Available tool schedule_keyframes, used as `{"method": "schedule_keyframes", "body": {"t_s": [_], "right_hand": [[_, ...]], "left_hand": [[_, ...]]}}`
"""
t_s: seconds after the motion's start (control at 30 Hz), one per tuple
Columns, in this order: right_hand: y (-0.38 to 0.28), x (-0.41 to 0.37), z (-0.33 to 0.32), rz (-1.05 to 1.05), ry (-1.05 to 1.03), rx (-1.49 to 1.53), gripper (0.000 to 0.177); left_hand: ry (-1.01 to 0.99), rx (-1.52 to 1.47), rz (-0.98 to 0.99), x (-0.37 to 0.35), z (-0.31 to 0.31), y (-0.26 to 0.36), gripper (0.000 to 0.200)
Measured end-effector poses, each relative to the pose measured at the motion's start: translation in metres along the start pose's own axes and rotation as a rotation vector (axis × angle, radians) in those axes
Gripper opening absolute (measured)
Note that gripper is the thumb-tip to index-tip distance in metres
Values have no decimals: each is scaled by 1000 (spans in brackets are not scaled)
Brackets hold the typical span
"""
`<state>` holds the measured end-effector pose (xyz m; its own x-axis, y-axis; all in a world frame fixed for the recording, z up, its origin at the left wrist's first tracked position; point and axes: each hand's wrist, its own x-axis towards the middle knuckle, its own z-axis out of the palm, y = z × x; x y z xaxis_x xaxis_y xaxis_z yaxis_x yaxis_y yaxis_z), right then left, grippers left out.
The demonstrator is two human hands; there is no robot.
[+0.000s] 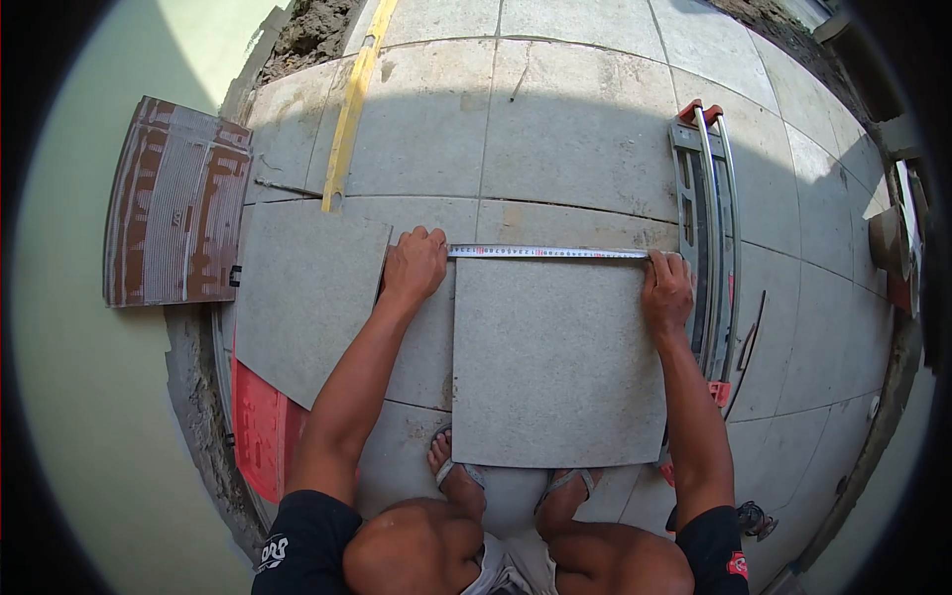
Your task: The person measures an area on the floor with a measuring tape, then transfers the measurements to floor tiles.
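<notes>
A tape measure [545,252] is stretched level from left to right along the far edge of a square grey tile [555,367]. My left hand [416,263] is closed round its left end, beyond the tile's left side and close to the edge of another grey tile [307,283]. At the tile's far right corner, my right hand [669,288] pinches the tape's other end. My fingers cover both ends, so the case cannot be made out. The square tile lies in front of me, its near edge above my sandalled feet [565,486].
A manual tile cutter [706,238] with metal rails stands along the right. To the left are a yellow spirit level [352,109], a thin dark rod [288,187], a brown-backed tile [178,203] against the wall, and a red plastic piece [263,426]. Grey paving [575,119] extends ahead.
</notes>
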<state>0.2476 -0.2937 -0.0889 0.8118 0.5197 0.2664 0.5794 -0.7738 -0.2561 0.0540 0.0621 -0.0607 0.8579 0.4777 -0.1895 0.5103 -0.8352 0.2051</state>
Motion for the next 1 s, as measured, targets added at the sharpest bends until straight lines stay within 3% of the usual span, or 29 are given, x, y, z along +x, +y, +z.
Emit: {"method": "schedule_keyframes", "body": {"t_s": [0.27,0.47,0.73,0.87,0.93,1.0], "right_hand": [[8,-6,6,-32,57,36,22],[7,-8,8,-32,99,86,20],[8,-7,4,-64,73,124,16],[5,-6,3,-74,71,129,15],[3,-6,0,-80,60,131,16],[1,-6,-2,-89,72,155,20]], "left_hand": [[-52,-39,-122,-7,5,9,18],[-110,-87,-99,5,-4,7,19],[-344,-207,-286,25,-17,5,18],[-315,-117,-278,35,-11,-1,17],[-477,-84,-332,45,-11,-3,15],[-491,-97,-343,50,-8,-6,14]]}}
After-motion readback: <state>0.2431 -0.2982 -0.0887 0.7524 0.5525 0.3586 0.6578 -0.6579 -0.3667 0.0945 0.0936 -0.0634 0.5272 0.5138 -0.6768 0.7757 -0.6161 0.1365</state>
